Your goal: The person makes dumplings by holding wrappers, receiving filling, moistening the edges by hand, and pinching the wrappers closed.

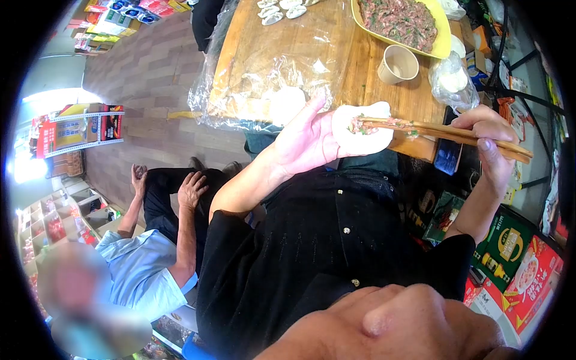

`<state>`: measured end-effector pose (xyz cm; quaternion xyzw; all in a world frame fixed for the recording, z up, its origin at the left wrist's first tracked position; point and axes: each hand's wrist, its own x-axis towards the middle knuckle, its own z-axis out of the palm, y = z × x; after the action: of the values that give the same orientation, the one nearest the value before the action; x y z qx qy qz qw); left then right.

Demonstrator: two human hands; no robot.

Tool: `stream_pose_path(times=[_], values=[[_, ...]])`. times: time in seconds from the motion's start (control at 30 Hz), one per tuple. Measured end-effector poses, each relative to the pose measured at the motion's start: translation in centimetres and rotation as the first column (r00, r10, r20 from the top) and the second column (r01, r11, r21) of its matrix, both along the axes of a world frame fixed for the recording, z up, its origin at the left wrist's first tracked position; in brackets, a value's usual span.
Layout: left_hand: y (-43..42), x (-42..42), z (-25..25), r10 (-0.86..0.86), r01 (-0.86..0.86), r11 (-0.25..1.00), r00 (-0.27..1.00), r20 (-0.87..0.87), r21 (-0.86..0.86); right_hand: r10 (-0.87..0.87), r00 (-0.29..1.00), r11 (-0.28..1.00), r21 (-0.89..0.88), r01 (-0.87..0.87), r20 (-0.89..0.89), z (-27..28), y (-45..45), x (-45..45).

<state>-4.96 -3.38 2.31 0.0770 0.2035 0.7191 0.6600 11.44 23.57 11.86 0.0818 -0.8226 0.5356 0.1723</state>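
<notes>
On the palm and fingers of my left hand (306,137) lies a round white dumpling wrapper (371,143), flat and facing up. A small smear of meat filling (358,126) sits on it. My right hand (493,141) grips a pair of wooden chopsticks (462,133), their tips touching the filling on the wrapper. Bits of meat cling along the chopsticks. Beyond, a yellow dish (443,33) holds more minced meat with green bits (399,24). Several folded dumplings (273,13) rest at the table's far side. Another pale round piece (289,101) lies near the table edge, under or beside plastic film.
A paper cup (398,65) stands on the wooden table (354,78) near the dish. Clear plastic film (240,90) covers the left side. A plastic bag (453,81) with white contents and a phone (447,150) are at right. A person in a light blue shirt (141,258) sits at left.
</notes>
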Motion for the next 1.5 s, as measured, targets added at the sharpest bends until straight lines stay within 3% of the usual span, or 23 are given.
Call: stream_pose_path(times=[0.07, 0.2, 0.47, 0.53, 0.67, 0.7, 0.77, 0.97, 1.2, 1.27, 1.33, 1.4, 1.47, 1.5], values=[[0.0, 0.0, -1.6, -0.104, -0.013, 0.948, 0.932, 0.347, 0.318, 0.002, 1.0, 1.0, 0.009, -0.002, 0.001, -0.1, 0.2, 0.1], [-0.3, -0.1, -1.6, -0.095, 0.002, 0.955, 0.949, 0.301, 0.296, 0.013, 1.0, 0.995, -0.098, -0.016, -0.023, -1.1, 1.1, 0.5], [-0.9, -0.1, -0.9, 0.019, -0.028, 0.998, 0.989, 0.148, 0.062, -0.027, 0.999, 0.967, -0.256, 0.014, -0.045, -2.0, 1.8, 1.0], [-0.9, -0.1, -1.0, 0.024, -0.034, 0.997, 0.986, 0.163, 0.064, 0.09, 0.996, 0.922, -0.376, -0.087, -0.01, -2.5, 2.4, 1.3], [-0.9, 0.1, -1.3, -0.005, -0.032, 0.989, 0.969, 0.245, 0.145, 0.057, 0.997, 0.949, -0.313, -0.036, 0.057, -3.0, 1.8, 0.9], [-0.9, 0.2, -1.0, -0.006, -0.031, 0.989, 0.969, 0.247, 0.144, 0.056, 0.995, 0.923, -0.385, -0.018, 0.087, -3.1, 1.5, 0.6], [-0.9, 0.4, 0.0, 0.071, -0.064, 0.995, 0.994, 0.086, -0.083, 0.064, 0.99, 0.881, -0.472, 0.003, 0.126, -3.4, 1.8, 0.2], [-1.0, 0.4, -0.5, 0.062, -0.056, 0.997, 0.992, 0.111, -0.052, -0.005, 0.991, 0.785, -0.614, 0.085, 0.13, -3.9, 2.9, 0.2], [-1.0, 0.5, -0.6, 0.05, -0.047, 0.995, 0.998, 0.026, -0.089, -0.032, 0.977, 0.837, -0.529, 0.14, 0.209, -4.0, 0.9, -1.0], [-1.1, 0.4, -1.0, 0.038, -0.041, 0.999, 0.994, 0.107, 0.026, -0.004, 0.981, 0.835, -0.54, 0.109, 0.193, -3.8, 2.0, -0.8], [-1.3, 0.2, -1.8, 0.038, -0.046, 0.998, 0.986, 0.165, 0.047, -0.202, 0.972, 0.807, -0.542, 0.233, 0.118, -3.5, 3.8, -0.4], [-1.0, 0.3, -1.5, 0.017, -0.034, 0.997, 0.976, 0.218, 0.074, -0.494, 0.87, 0.765, -0.474, 0.437, 0.004, -2.6, 4.9, -1.0], [-0.8, 0.6, -0.5, 0.075, -0.072, 0.987, 0.997, 0.02, -0.145, -0.577, 0.815, 0.784, -0.308, 0.538, -0.046, -2.2, 7.2, -2.2], [-0.8, 0.6, -0.5, 0.073, -0.067, 0.984, 0.997, 0.032, -0.165, -0.609, 0.792, 0.772, -0.251, 0.583, -0.032, -2.5, 8.3, -2.9]])
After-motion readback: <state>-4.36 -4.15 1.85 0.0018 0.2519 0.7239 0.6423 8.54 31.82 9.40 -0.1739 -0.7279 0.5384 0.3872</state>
